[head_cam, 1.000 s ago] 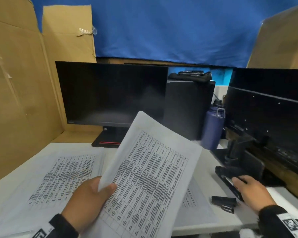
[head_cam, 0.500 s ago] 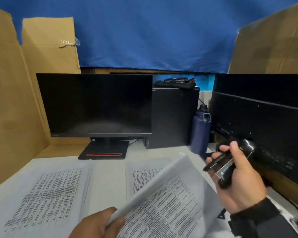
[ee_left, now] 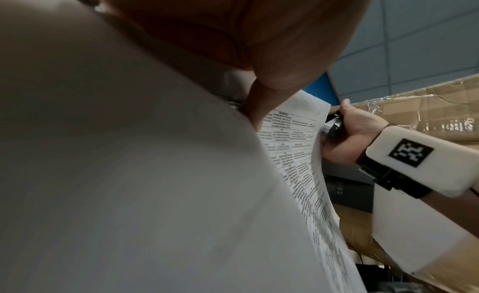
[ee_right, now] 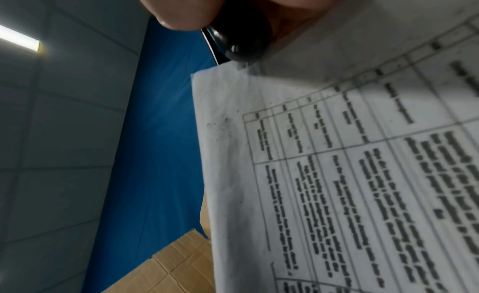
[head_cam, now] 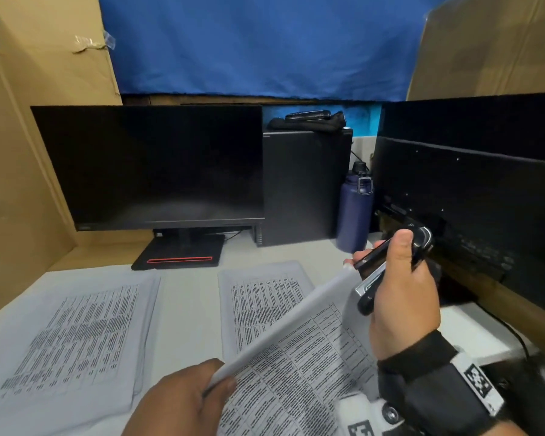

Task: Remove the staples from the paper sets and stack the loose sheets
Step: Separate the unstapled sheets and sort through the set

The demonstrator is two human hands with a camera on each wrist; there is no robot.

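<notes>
My left hand (head_cam: 183, 401) pinches the paper set (head_cam: 296, 372); its upper-right corner meets the stapler (head_cam: 387, 265) gripped in my right hand (head_cam: 403, 297).

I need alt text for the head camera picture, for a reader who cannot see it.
A left hand holds up a printed paper set while the right hand grips a black stapler at its top corner. More papers lie on the desk.

White paper set (head_cam: 299, 369) printed with black gridded tables, black-and-chrome stapler (head_cam: 387, 269), navy metal bottle (head_cam: 354, 212) at 1 o'clock, blue cloth backdrop (head_cam: 265, 45), brown cardboard panels (head_cam: 22, 152), black monitor base with red stripe (head_cam: 179, 260)
</notes>
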